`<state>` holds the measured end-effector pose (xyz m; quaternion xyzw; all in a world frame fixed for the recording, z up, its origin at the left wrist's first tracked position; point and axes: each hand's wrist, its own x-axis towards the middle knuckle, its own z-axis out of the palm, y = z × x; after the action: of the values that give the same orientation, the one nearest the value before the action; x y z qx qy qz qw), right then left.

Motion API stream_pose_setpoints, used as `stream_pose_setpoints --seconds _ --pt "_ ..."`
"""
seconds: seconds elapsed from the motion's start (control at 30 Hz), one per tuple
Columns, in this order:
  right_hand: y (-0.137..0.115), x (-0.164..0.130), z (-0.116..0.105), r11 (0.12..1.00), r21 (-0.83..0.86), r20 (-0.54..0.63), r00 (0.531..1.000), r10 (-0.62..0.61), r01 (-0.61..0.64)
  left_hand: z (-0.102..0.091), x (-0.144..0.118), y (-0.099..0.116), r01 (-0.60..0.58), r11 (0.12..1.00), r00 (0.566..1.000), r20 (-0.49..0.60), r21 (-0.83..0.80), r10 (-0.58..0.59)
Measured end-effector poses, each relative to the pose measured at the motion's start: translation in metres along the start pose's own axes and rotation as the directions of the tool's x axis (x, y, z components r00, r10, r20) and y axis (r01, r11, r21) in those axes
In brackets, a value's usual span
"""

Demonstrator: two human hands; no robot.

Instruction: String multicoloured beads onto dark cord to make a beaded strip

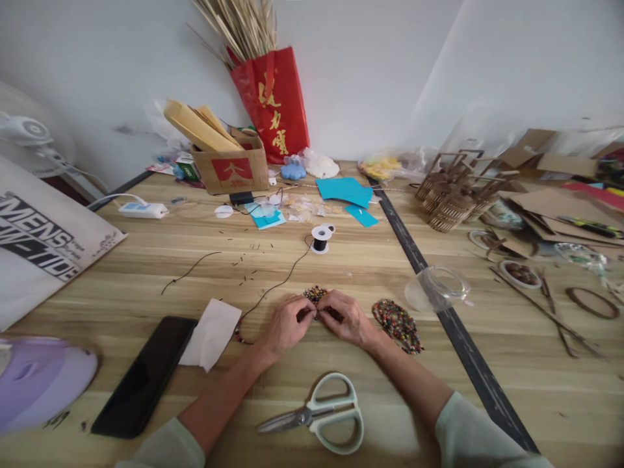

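Observation:
My left hand (290,323) and my right hand (345,317) meet over the table, fingertips pinched close together. What lies between the fingertips is too small to make out. Just beyond them is a small heap of multicoloured beads (316,294), partly covered by the hands. A black cord (280,284) runs from a white spool (320,239) down toward my left hand, with a few beads (238,333) threaded near its lower end. To the right of my right hand lies a coil of strung multicoloured beads (397,326). Scissors (316,414) with pale green handles rest, blades parted, nearer to me.
Left of my arms are a black phone (145,377) and a white paper (210,335). A clear plastic container (437,289) lies on its side at the right. Farther back stand a cardboard box (231,170), a red bag (273,104) and small woven baskets (451,195).

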<state>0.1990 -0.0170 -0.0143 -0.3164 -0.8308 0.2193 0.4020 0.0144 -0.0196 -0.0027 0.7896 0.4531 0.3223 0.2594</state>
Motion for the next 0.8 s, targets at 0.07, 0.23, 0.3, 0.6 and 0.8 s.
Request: stream_pose_setpoints --seconds 0.07,0.23,0.3,0.6,0.8 --pt "0.0 0.0 0.0 1.0 0.0 0.0 1.0 0.003 -0.003 0.0009 -0.0002 -0.0012 -0.007 1.0 1.0 -0.001 -0.001 0.007" --pt "0.0009 -0.0006 0.0004 1.0 0.011 0.004 1.0 0.002 -0.002 0.001 -0.0005 -0.001 -0.002 1.0 1.0 -0.007 0.004 0.002" --pt "0.0008 -0.0003 0.0003 1.0 0.014 0.009 1.0 -0.001 0.001 0.0003 -0.0004 -0.0001 0.0 1.0 1.0 0.0 0.003 0.0" --pt "0.0017 -0.0009 0.0011 1.0 0.006 -0.009 1.0 -0.001 0.001 0.0014 -0.0003 -0.0017 -0.006 1.0 1.0 0.003 0.014 0.006" --pt "0.0024 -0.0016 0.0015 1.0 0.01 -0.007 1.0 0.011 -0.011 0.0008 -0.0007 -0.0013 -0.006 1.0 1.0 0.009 0.006 0.006"
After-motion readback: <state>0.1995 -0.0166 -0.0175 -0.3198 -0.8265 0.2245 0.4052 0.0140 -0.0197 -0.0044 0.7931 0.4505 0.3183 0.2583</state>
